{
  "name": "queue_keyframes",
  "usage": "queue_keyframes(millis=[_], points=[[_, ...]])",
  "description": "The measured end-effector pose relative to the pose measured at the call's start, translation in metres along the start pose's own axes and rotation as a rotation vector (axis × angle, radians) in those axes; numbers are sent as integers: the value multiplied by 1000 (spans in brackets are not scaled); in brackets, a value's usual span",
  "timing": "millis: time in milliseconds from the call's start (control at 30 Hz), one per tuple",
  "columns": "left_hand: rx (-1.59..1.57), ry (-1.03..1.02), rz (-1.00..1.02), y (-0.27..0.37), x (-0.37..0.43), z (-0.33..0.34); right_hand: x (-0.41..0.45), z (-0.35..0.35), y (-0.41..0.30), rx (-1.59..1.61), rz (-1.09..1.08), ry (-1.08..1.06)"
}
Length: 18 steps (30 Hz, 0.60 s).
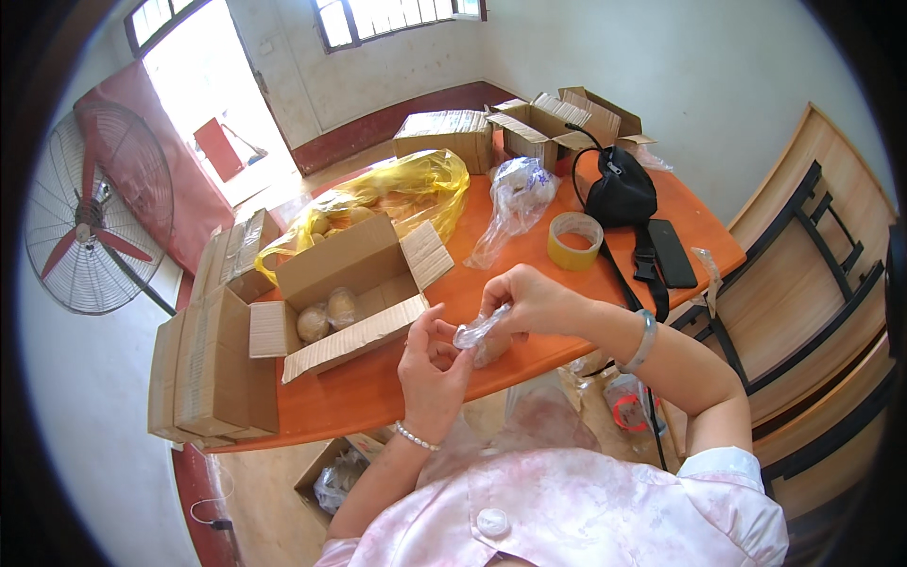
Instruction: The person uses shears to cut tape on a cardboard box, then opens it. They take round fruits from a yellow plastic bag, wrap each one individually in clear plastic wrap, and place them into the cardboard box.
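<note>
Near the front edge of the orange table (340, 407), both my hands grip a clear plastic bag (480, 329). A round brownish item (493, 349) shows beneath the film, partly hidden by my fingers. My right hand (531, 301) pinches the bag's gathered top from above. At its left side, the thumb and fingers of my left hand (434, 372) hold the plastic. Left of my hands stands an open cardboard box (340, 259) with its flaps spread. Inside it lie two film-wrapped round tan items, perhaps fruit: one wrapped item (312, 324) and a taller wrapped one (342, 307).
Behind the box spreads a yellow plastic bag (432, 188) with several round items. Clear bags (521, 188), a tape roll (574, 241), a black pouch (620, 188) and a dark phone-like slab (672, 254) lie rightward. Taped cartons (227, 368) flank the left; folded furniture (801, 283) leans right.
</note>
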State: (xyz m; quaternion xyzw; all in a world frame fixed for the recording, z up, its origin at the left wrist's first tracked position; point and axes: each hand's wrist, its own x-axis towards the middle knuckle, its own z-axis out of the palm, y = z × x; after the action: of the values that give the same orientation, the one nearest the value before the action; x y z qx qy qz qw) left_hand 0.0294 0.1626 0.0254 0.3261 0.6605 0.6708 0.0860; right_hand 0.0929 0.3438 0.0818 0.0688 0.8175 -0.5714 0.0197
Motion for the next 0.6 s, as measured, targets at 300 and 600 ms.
queue_keyframes(millis=[300,600], points=[[288,-122,44,-12,5,8,-16,-12,-21,91,-357,-98],[95,-45,165,-13,-2,15,-14,-1,1,-590,-158,-55]])
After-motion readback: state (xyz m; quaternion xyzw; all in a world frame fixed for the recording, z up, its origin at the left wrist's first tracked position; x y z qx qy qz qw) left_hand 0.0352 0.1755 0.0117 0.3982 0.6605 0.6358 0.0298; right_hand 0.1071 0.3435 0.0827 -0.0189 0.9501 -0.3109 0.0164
